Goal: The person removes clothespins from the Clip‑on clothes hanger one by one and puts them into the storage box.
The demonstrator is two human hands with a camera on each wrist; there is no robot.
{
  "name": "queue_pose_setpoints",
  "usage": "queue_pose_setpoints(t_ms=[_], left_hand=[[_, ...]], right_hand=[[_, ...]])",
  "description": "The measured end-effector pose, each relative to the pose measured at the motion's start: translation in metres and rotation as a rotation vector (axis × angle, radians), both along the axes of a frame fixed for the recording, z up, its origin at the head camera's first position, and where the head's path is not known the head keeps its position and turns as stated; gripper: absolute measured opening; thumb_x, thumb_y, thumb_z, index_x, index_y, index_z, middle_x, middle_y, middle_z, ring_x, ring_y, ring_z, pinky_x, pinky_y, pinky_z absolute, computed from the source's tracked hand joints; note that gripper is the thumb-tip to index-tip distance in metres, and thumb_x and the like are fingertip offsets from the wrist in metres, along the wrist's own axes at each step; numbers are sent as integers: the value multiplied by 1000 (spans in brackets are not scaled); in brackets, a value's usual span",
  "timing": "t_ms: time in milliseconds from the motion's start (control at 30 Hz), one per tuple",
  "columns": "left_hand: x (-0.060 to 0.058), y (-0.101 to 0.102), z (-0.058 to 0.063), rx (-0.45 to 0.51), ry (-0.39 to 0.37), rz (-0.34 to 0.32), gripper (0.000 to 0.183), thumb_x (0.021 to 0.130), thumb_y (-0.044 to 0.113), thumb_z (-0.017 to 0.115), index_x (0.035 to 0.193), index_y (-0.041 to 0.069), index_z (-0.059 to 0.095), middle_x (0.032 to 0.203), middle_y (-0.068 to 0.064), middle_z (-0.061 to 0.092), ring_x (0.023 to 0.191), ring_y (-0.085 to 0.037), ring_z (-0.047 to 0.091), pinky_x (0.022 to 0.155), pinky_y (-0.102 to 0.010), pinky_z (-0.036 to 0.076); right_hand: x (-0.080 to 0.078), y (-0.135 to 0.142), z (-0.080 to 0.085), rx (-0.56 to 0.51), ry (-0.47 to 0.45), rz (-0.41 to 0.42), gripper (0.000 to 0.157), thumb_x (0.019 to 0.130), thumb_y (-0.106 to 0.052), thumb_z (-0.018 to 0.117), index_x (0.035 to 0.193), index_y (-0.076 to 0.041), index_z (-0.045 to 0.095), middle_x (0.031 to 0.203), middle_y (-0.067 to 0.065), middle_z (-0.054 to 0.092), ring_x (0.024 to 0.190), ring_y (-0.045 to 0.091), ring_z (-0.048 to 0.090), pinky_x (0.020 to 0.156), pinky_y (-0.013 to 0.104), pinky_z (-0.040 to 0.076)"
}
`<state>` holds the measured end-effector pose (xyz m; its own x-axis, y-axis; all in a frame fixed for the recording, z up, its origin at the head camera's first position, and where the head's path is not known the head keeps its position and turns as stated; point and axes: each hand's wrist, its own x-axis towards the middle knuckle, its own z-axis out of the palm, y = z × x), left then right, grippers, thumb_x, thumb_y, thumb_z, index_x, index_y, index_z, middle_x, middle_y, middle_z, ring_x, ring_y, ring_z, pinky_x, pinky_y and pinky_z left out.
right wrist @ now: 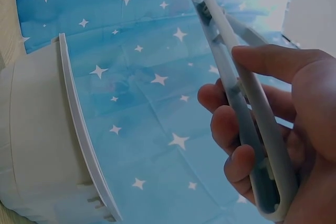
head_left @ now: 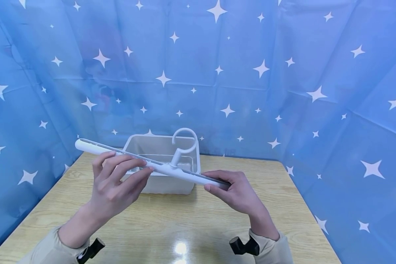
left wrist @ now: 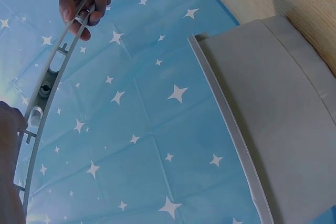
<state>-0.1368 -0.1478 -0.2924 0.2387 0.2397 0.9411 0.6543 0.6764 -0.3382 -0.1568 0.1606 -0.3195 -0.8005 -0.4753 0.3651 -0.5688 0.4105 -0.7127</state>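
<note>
A white plastic clothes hanger [head_left: 166, 168] with a round hook [head_left: 194, 141] is held in the air, slanting down to the right. My left hand [head_left: 118, 179] pinches its bar left of the hook, back of the hand showing. On the other side my right hand [head_left: 235, 189] grips the end of the right arm. In the right wrist view, the right thumb [right wrist: 273, 59] lies on one side of the hanger [right wrist: 265, 114] and the fingers curl round the other. From the left wrist, the slotted underside of the hanger [left wrist: 47, 85] shows, with small crosspieces.
Behind the hanger, a pale grey-white open basin [head_left: 168, 185] stands on the wood-grain table [head_left: 214, 234]. A blue curtain with white stars [head_left: 237, 84] hangs round the back and both sides. Each wrist carries a small black mount [head_left: 90, 250].
</note>
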Motion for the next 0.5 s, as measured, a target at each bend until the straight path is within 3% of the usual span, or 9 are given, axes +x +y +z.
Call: queue_pose_setpoints(t_ms=[133,367,500], left_hand=[[3,-2,-1,-35,-49,20,15,93,13,67,84,9,78,84,-12,72,83,-31,59,96,-50,36],[4,-4,0,-63,-113,28,16,95,13,63,89,6,77,89,-14,74,86,-33,62,115,-43,33],[4,-5,-1,-75,-141,38,18,96,15,63,93,5,78,91,-14,75,87,-33,64,118,-42,31]], right_hand=[[0,0,0,-4,1,-3,29,92,-28,73,121,-24,73,105,0,74,72,8,62,62,24,52],[-1,1,0,3,-9,-5,29,92,-29,74,120,-26,73,107,-1,74,74,9,62,64,24,53],[-1,3,1,14,-12,-6,29,92,-30,74,120,-27,73,107,-1,74,74,9,63,65,24,53]])
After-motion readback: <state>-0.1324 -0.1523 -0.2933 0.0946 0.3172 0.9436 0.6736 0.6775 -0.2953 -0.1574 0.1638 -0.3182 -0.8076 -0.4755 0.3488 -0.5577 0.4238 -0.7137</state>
